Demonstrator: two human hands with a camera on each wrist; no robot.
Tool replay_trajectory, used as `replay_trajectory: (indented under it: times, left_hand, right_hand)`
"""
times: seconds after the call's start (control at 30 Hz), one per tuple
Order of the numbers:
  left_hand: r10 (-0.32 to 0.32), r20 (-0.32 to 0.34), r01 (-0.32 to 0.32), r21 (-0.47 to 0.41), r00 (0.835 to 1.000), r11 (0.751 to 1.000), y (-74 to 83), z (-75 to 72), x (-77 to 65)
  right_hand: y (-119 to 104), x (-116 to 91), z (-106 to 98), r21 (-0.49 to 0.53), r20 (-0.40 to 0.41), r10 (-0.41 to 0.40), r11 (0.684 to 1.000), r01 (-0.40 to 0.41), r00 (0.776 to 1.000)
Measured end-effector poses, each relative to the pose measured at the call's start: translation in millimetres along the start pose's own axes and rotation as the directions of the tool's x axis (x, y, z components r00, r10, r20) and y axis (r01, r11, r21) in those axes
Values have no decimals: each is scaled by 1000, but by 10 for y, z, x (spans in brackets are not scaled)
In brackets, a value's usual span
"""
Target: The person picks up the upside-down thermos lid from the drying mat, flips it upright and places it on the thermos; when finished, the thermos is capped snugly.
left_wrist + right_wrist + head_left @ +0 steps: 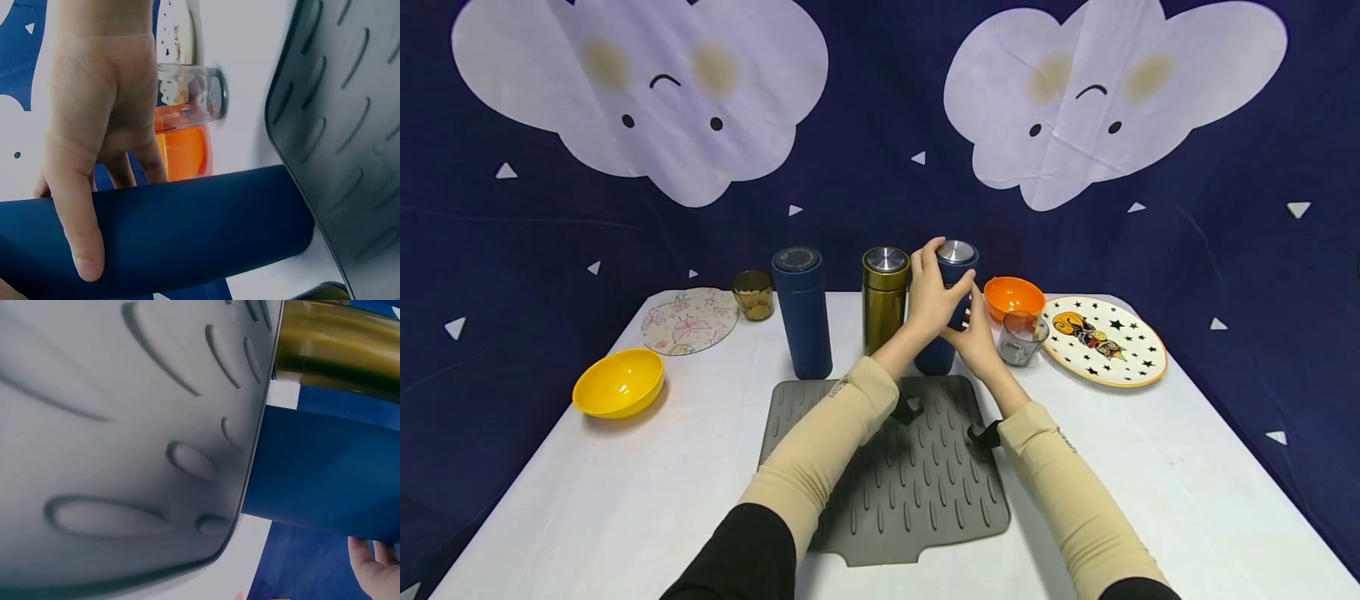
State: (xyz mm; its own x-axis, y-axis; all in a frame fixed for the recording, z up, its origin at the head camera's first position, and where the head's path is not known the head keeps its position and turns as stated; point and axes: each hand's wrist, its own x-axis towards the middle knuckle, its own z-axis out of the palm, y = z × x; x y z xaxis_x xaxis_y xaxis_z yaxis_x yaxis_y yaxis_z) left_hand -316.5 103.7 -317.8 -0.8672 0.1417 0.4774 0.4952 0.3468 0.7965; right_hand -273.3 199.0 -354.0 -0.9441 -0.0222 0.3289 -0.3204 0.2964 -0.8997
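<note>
A dark blue thermos with a silver-topped lid stands upright behind the grey mat. My left hand grips its upper part, fingertips at the lid's rim and thumb across the front. Lower down, my right hand holds the body from the right side. The left wrist view shows the right hand's thumb lying across the thermos, its other fingers partly hidden behind. Only a few right fingertips appear in the right wrist view, against the thermos wall. An olive-gold thermos stands just left of the hands.
Another blue thermos, a brown glass, a floral round placemat and a yellow bowl are leftward. An orange bowl, clear glass and star-patterned plate are rightward. The ribbed grey mat lies in front.
</note>
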Motion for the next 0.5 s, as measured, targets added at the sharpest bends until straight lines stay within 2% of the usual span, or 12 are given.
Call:
replay_trajectory:
  times: [0.17,0.37,0.5]
  left_hand:
    - [18,16,-18,5,1000,1000,-20,-22,8]
    - [34,18,-35,59,999,998,-18,-6,-2]
    - [44,45,-46,45,998,998,-20,0,13]
  right_hand:
    - [-11,0,1,0,2,16,1000,-16,1000]
    - [8,12,-46,-15,11,37,999,-36,999]
    - [8,28,-96,-32,32,56,998,-55,998]
